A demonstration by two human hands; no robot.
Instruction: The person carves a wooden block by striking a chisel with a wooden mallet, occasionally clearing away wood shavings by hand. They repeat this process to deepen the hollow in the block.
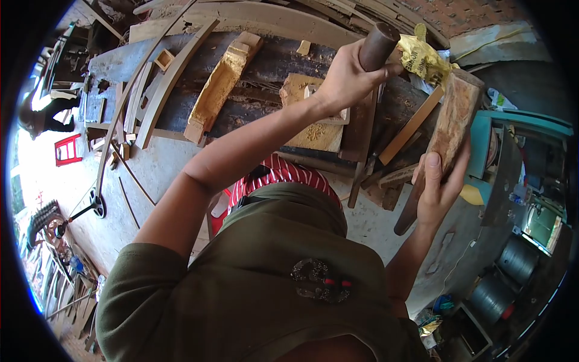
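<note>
My left hand [353, 78] is closed around a thick dark round handle [379, 47]; its flat end points up and its other end is hidden by the hand. To the right, my right hand [443, 187] grips a rough wooden mallet [455, 117], its thumb along the wood. The mallet's heavy end tilts upward and a dark, narrower end sticks out below the hand. Beneath my left forearm, a small pale wooden block [338, 116] lies on a wooden board [301, 142] scattered with chips.
A dark workbench [220, 120] carries a hollowed yellowish wood piece [220, 84], a small square wooden frame [164, 59] and curved strips [172, 84]. A yellow plastic bag [422, 57] sits beside the mallet. Red plastic furniture [67, 149] stands on the floor at left.
</note>
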